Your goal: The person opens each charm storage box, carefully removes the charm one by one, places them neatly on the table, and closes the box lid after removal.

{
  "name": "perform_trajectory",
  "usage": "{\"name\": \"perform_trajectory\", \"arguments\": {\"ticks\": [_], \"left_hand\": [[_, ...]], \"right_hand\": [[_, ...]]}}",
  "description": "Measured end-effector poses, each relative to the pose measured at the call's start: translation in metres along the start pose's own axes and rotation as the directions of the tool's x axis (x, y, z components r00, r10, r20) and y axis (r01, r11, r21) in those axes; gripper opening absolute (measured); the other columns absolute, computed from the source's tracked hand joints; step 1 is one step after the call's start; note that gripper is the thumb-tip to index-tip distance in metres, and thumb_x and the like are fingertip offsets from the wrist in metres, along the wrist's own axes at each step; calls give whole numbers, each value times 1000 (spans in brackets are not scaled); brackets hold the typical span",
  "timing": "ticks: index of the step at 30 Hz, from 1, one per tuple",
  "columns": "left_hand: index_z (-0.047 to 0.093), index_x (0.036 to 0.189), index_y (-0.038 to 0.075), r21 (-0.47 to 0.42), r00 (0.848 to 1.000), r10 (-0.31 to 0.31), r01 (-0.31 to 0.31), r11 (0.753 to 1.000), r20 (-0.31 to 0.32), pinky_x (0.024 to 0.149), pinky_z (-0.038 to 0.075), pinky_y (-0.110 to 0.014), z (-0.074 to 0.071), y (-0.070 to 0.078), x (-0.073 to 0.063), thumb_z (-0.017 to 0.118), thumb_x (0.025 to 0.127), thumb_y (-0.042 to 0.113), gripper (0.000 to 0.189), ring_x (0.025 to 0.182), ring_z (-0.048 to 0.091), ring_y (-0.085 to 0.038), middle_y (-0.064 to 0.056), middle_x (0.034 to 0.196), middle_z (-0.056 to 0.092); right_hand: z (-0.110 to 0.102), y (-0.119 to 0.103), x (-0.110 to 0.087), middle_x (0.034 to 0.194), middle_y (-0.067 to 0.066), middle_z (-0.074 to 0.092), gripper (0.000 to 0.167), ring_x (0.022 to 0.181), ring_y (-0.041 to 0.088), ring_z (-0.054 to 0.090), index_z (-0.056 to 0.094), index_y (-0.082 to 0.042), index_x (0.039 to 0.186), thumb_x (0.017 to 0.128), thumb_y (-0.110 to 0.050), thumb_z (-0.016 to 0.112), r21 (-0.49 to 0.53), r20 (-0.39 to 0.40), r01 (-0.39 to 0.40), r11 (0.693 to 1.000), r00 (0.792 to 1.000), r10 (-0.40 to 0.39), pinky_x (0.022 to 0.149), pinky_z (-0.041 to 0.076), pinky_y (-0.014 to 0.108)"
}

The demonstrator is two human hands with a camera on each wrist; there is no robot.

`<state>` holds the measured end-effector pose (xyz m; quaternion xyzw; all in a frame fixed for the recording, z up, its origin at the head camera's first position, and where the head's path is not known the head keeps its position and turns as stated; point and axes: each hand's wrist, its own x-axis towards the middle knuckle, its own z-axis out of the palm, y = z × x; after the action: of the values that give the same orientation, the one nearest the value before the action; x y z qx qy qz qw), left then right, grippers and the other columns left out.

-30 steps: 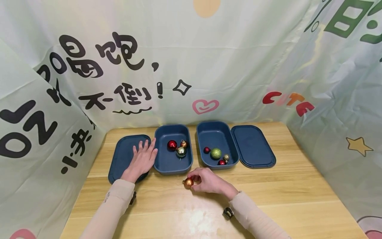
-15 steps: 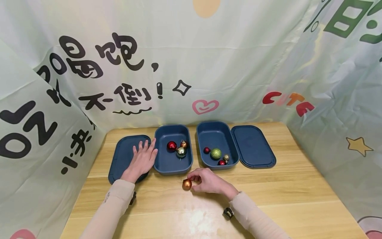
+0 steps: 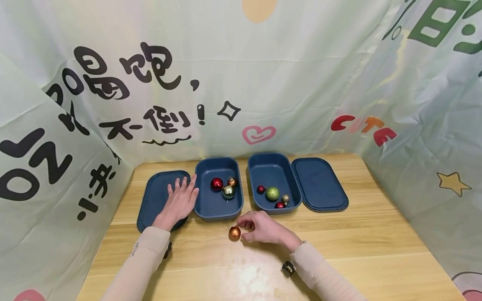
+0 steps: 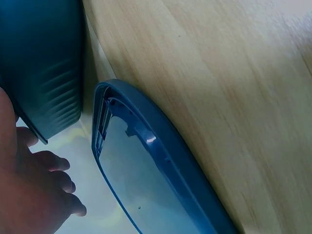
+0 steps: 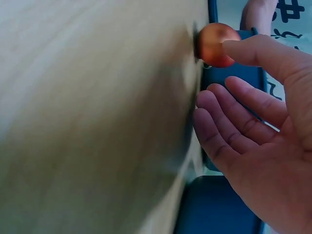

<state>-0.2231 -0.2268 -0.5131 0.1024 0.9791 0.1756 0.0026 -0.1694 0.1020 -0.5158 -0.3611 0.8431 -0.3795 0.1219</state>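
Orange ball (image 3: 234, 234) sits on your wood table (image 3: 211, 267), in front of left box (image 3: 218, 216), with a thin wire faintly visible by its cap. Your right hand (image 3: 265, 228) lies just beside it: fingers loosely bent, slack, wrapped around nothing. Right wrist view has your thumb overlapping the ball's edge; you can't tell there if it touches. Your left hand (image 3: 178, 205) is above left lid (image 3: 152, 205), fingers spread and relaxed, grasping nothing, its thumb side right by the left box's rim; contact unclear. Left box gives you three balls: red ball (image 3: 216, 184), gold ball (image 3: 232, 181) and, nearer you, silver-green ball (image 3: 228, 192). Right box (image 3: 265, 169) gives you four: small red ball (image 3: 261, 189), glittery green ball (image 3: 273, 193), small gold ball (image 3: 285, 199), plus second red ball (image 3: 280, 205), partly hidden by the near wall. Right lid (image 3: 320, 184) lies flat along that box's right side. Both boxes and lids are dark blue. Your sleeves (image 3: 320, 267) are beige. Behind you get pale cloth (image 3: 293, 83) with black characters, pink heart (image 3: 259, 134) and CUTE lettering (image 3: 363, 126).
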Motion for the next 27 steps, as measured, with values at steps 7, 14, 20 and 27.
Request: {"name": "perform_trajectory", "arguments": {"ticks": [7,14,20,27], "left_hand": [[18,171,15,-8,1000,1,-1,1000,4,121,5,-81,1,0,0,26,117,41,61,157,12,-60,-34,169,26],[18,171,14,-11,1000,-3,3,1000,8,121,5,-81,0,1,0,28,117,40,60,157,12,-60,-34,169,25],[18,171,13,-11,1000,-1,1,1000,11,121,4,-81,-2,1,-1,26,117,40,61,157,11,-61,-35,169,24],[18,171,14,-12,1000,-2,2,1000,13,121,4,-81,-2,0,-1,27,117,39,60,157,11,-61,-35,169,24]], "right_hand": [[-15,-12,4,100,13,79,26,86,17,75,78,2,112,88,-7,81,12,-31,32,999,999,-31,78,62,24],[-30,-23,15,99,8,79,24,85,6,71,78,0,113,90,-7,78,68,-45,21,997,999,-18,79,61,24],[-39,-31,28,99,1,79,22,86,7,71,79,-8,114,93,-14,79,103,-47,0,995,999,5,81,61,27],[-43,-35,49,98,-3,78,24,90,10,72,78,-14,117,93,-20,80,146,-70,-48,988,996,58,81,60,26]]}}
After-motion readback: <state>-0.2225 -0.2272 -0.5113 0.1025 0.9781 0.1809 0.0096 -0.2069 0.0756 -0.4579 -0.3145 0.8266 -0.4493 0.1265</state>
